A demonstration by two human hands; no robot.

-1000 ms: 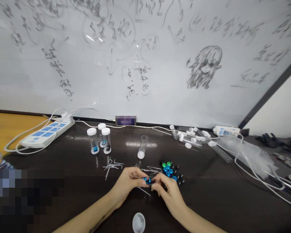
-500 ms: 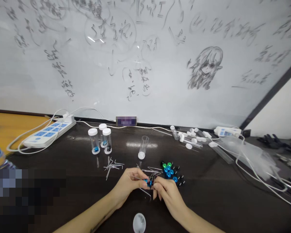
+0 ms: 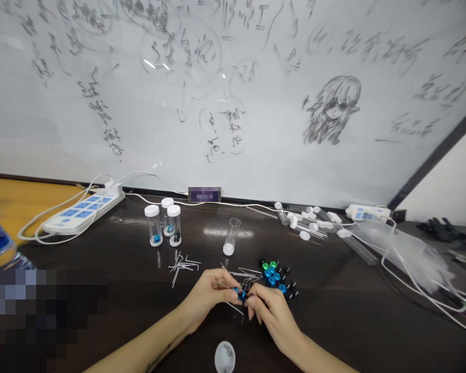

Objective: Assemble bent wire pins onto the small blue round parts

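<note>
My left hand (image 3: 212, 292) is closed in a pinch on small blue-headed screws (image 3: 239, 293). A thin metal rod lies along its fingers. My right hand (image 3: 271, 306) is closed beside it, fingertips meeting at the dark end of the blue pieces; what exactly they grip is hidden. Behind my hands lie loose bent hex keys (image 3: 248, 273). To the right is a heap of blue, green and black screws (image 3: 272, 277). An uncapped clear tube (image 3: 232, 233) stands upright beyond my hands. Close to me sits a small translucent cup (image 3: 224, 357) with something dark in it.
Several white-capped tubes (image 3: 154, 225) with small parts stand at the left, behind another pile of hex keys (image 3: 184, 265). Loose tubes and white caps (image 3: 304, 235) lie at the back right, near a plastic bag (image 3: 404, 254). A power strip (image 3: 83, 212) and cables border the whiteboard.
The view has shifted slightly, so everything sits a little farther right. My hands keep nearly the same pose around the blue pieces.
</note>
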